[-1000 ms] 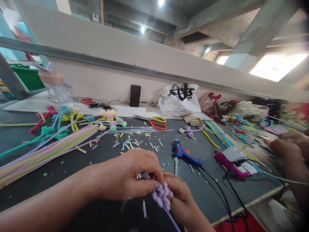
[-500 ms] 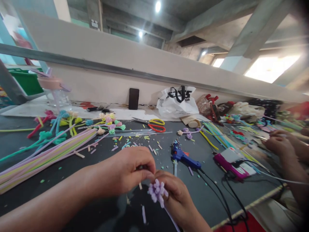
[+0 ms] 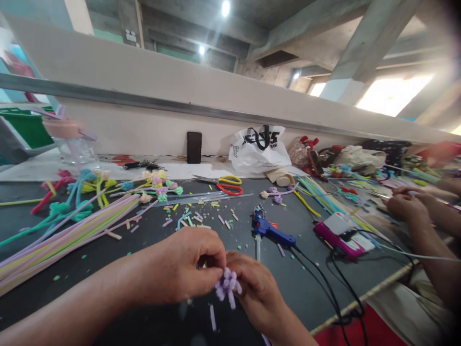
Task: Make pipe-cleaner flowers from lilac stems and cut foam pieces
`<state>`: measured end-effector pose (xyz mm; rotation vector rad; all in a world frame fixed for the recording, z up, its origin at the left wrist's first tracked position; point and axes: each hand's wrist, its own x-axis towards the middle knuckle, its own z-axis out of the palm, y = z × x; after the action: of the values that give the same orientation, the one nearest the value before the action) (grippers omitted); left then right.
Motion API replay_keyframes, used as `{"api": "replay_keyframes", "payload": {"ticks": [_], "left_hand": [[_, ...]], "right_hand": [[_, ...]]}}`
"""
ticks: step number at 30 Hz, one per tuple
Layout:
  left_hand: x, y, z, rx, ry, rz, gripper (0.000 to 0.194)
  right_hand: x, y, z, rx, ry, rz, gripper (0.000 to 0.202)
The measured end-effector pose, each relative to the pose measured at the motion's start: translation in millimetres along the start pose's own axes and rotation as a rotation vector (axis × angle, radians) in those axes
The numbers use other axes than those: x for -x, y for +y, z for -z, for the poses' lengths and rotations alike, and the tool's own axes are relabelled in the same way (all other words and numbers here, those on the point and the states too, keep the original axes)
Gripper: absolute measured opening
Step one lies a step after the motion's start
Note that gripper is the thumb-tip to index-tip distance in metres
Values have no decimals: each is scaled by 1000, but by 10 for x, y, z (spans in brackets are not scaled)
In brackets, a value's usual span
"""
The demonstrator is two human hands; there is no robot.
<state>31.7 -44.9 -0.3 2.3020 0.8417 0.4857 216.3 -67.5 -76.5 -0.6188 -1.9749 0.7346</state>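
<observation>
A small lilac flower of fuzzy pipe cleaner [image 3: 227, 284] sits between my two hands, low in the middle of the view. My right hand [image 3: 254, 283] is closed around it from the right, and a lilac stem shows below that wrist. The thumb and fingertips of my left hand [image 3: 194, 266] pinch at the flower's upper edge. A loose lilac piece [image 3: 213, 317] lies on the dark table below. Beyond my hands are scattered short pipe cleaner snippets [image 3: 196, 218]. To the right rests a blue glue gun [image 3: 273, 230] with its cord.
Bundled pipe cleaners [image 3: 86, 228] and finished flowers [image 3: 162, 185] lie left. Scissors [image 3: 230, 185], a phone [image 3: 194, 147] and a white bag [image 3: 257, 151] are at the back. Black cords [image 3: 324, 288] trail from a magenta-and-white box [image 3: 344, 238]. A co-worker's hands [image 3: 406, 204] are at right.
The view has shifted slightly, so the table's things sit a little further left. Both hands stay together at the flower, which has turned slightly.
</observation>
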Motion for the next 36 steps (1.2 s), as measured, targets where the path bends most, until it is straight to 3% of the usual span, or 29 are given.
{"api": "replay_keyframes", "payload": {"ticks": [5, 12, 16, 20, 23, 26, 31, 36], "left_hand": [[19, -6, -18, 0, 11, 53, 8], [3, -41, -16, 201, -103, 220, 9], [2, -42, 10, 208, -121, 227, 9], [21, 6, 115, 201, -96, 141, 7], [38, 56, 149, 149, 6, -26, 8], [51, 84, 124, 70, 17, -189, 14], [61, 87, 104, -89, -21, -204, 14], [57, 94, 111, -109, -25, -210, 13]], "right_hand": [[5, 1, -14, 29, -27, -6, 29], [34, 10, -28, -31, -58, -45, 29], [12, -9, -17, -77, -57, -72, 31], [-27, -35, -6, -107, -43, -95, 31], [-37, -41, -3, -95, -32, -102, 33], [-38, -43, -3, -109, -52, -105, 34], [-36, -45, -2, -155, -54, -104, 30], [-13, -27, 3, -156, -46, -126, 29]]}}
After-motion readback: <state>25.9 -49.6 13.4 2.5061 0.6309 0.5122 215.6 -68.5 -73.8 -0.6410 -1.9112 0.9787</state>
